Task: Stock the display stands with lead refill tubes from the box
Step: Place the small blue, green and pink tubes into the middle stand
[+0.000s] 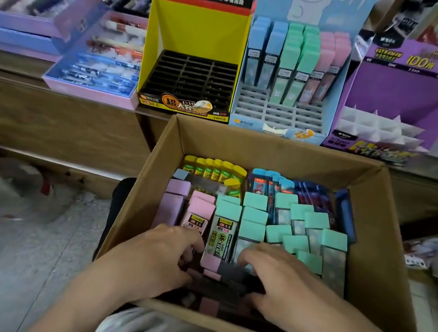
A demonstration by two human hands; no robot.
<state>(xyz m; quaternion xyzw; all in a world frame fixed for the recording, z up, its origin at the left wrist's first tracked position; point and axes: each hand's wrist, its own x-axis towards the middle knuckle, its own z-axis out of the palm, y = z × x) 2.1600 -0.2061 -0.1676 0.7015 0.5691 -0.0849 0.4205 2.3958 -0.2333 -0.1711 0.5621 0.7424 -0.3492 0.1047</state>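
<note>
even indoor light, soft shadows, blurred and bowed edges, sharper centre.

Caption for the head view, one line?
Left hand and right hand grasp refill tubes in the box below display stands.

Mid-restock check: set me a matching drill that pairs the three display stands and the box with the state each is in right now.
Column A
1. yellow cardboard display stand
2. light-blue cardboard display stand
3. purple cardboard display stand
4. brown cardboard box

Column B
a. back rows hold blue, green and pink lead refill tubes
b. white dividers, all empty
c. left hand and right hand are inside it
d. black slots, all empty

Pairs: 1-d, 2-a, 3-b, 4-c
</note>
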